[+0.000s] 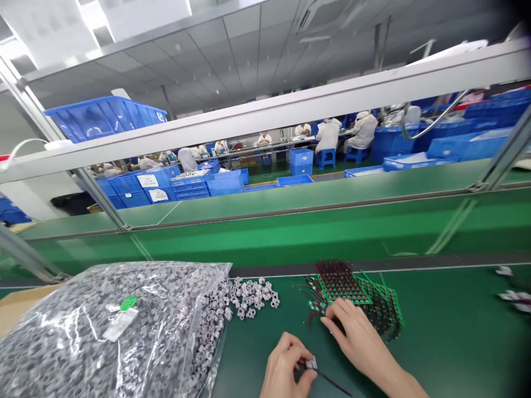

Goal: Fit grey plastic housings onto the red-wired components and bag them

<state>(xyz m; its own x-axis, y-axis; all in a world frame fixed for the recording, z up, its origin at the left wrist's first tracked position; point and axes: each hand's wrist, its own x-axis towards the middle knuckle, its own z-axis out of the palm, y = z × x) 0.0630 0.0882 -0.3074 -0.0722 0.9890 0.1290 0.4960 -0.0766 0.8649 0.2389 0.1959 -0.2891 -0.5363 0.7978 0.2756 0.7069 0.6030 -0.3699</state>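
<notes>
My left hand (288, 367) is closed in a pinch on a small grey plastic housing (311, 363), from which a dark wire trails to the lower right. My right hand (359, 334) reaches to the near left edge of the green circuit board panels (342, 288). Its thumb and index fingertips come together beside small loose boards with red and black wires (316, 301); whatever lies between them is hidden. To the left, loose grey plastic housings (253, 296) are scattered by the mouth of a large clear bag (120, 326) full of the same parts.
The bench has a green top (448, 326). Several pale parts with wires (514, 297) lie at the far right. A white rail (265, 116) crosses above, bearing a blue bin (108, 117). Beyond the green panel, people in white coats (328, 135) sit among stacked blue crates.
</notes>
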